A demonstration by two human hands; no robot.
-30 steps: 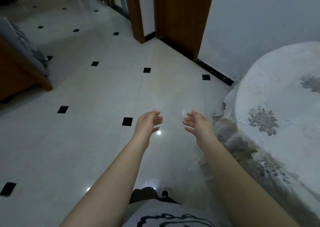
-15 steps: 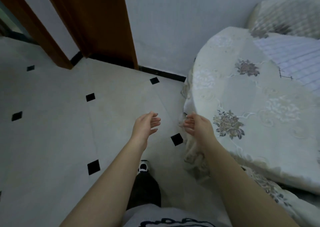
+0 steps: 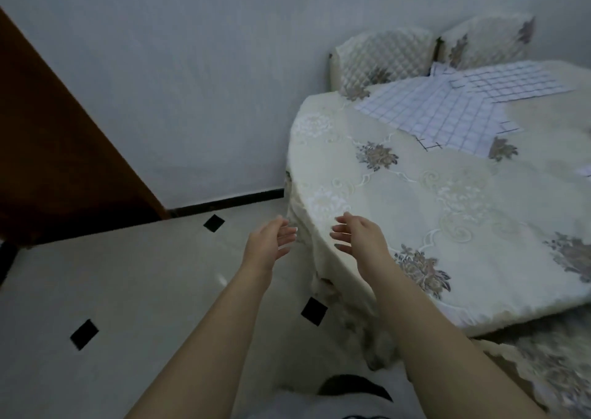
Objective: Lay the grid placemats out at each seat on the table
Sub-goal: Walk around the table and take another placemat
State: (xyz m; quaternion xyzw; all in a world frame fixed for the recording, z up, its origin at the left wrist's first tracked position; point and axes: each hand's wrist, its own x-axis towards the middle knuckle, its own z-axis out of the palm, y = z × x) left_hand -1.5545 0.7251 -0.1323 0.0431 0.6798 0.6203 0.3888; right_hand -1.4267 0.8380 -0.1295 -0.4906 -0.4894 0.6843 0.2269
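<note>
Placemats (image 3: 447,111) far across table | left grip (image 3: 268,242), right grip (image 3: 359,236) spread, empty

Dim light; a pale wall (image 3: 198,76) rises behind the table (image 3: 399,214), brown door (image 3: 54,163) left, black-diamond floor (image 3: 128,290) below.

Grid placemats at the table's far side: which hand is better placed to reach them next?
Right, probably. The right hand is open and empty over the table edge, on the same side as the grid placemats. The left hand, also empty, hangs over the floor.
</note>
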